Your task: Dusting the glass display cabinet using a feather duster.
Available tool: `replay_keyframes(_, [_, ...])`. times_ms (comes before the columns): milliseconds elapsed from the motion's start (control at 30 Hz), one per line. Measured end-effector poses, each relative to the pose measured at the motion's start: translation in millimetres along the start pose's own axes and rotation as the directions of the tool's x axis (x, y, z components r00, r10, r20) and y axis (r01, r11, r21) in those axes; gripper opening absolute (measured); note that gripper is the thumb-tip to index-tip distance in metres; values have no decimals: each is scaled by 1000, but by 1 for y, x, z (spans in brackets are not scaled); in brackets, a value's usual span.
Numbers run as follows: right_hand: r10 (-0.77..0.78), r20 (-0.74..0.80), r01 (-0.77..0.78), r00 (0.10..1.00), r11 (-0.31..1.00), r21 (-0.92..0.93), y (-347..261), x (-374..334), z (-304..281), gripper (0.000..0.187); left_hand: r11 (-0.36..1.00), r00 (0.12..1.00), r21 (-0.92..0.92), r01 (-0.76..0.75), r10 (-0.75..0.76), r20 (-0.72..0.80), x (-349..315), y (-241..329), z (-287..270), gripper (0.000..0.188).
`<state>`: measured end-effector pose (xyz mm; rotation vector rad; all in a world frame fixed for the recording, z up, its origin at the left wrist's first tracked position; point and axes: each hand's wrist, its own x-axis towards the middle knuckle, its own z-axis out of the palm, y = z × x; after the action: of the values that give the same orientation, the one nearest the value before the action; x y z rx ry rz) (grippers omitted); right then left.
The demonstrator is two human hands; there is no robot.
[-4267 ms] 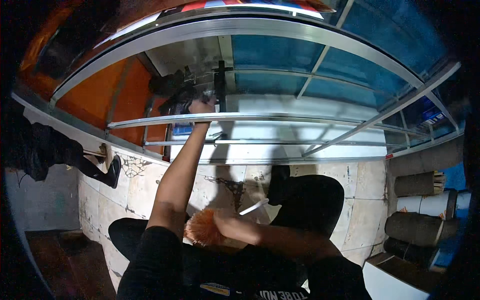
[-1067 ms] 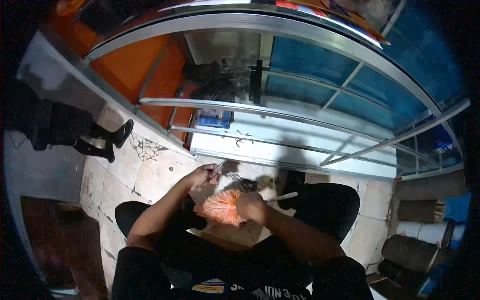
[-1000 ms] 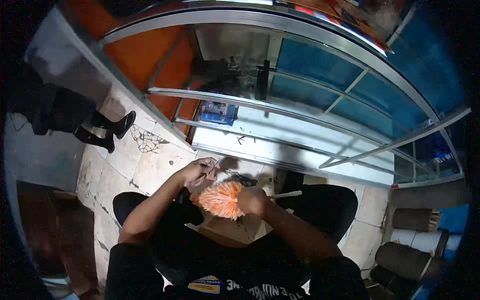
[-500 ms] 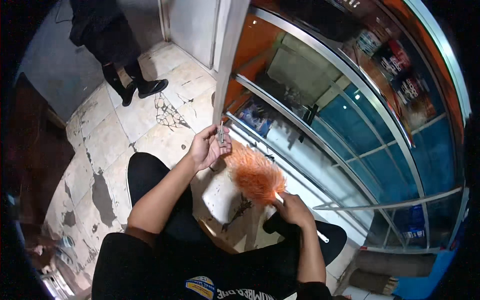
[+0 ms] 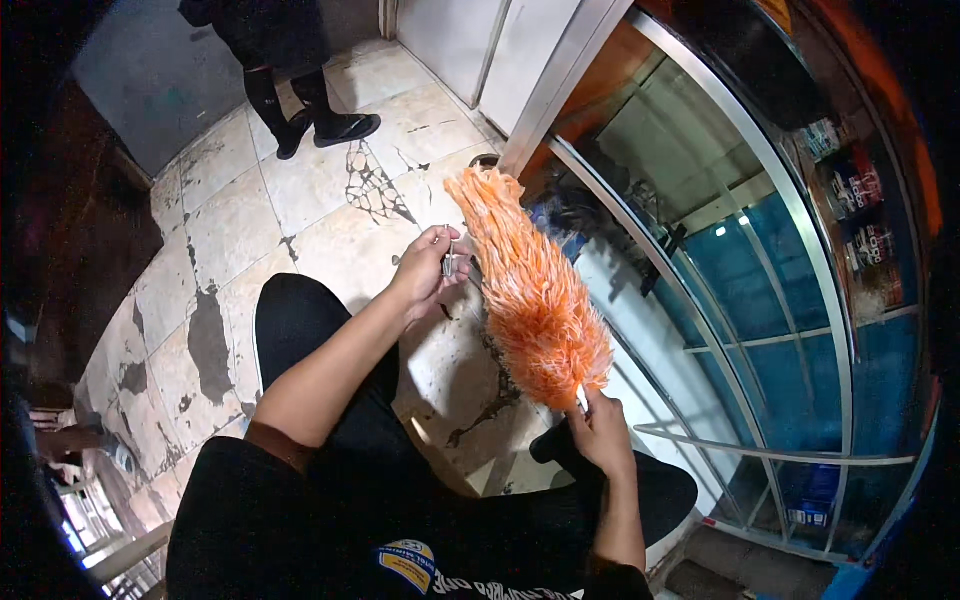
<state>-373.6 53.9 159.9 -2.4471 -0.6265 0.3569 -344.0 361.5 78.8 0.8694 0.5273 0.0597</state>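
My right hand (image 5: 603, 432) is closed around the white handle of a fluffy orange duster (image 5: 535, 290). The duster's head points up and away to the left, in front of a glass-fronted cabinet (image 5: 790, 245). Between the thumb and fingers of my left hand (image 5: 425, 270) are slim silvery metal pieces (image 5: 449, 256) that look like long screws; their exact kind is hard to make out. That hand is beside the duster's middle, a small gap from its fibres. My bent knees lie below both hands.
The cabinet has metal frames, shelves and packaged goods. Cracked, pale floor tiles (image 5: 230, 235) spread to the left. At the far left a person in dark clothes and sandals (image 5: 348, 130) stands by the wall. Dark rolled shapes (image 5: 745, 560) lie at the lower right.
The duster has come up off the low cabinet edge and now looks larger and nearer. My left hand still holds the metal pieces. The whole view has shifted slightly.
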Motion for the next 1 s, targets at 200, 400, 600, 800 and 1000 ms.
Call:
replay_keyframes(200, [11,137,-1,990,997,-74,15,-8,1,10,983,998,-172,61,-63,-8,-3,-1,18,22])
replay_keyframes(400, [-203,-18,197,979,965,-172,34,-4,40,6,998,999,-41,48,-49,-22,5,-19,7,23])
replay_keyframes(600, [-74,144,109,987,961,-255,38,-12,50,10,997,1000,-80,-6,4,-26,15,-23,8,24])
replay_keyframes(800, [-110,-19,106,994,984,-146,41,-8,26,11,994,998,92,60,-57,-35,6,-19,18,36])
replay_keyframes(1000, [-219,188,277,958,877,-393,42,-11,52,11,988,995,-153,33,-18,100,19,-27,-5,47])
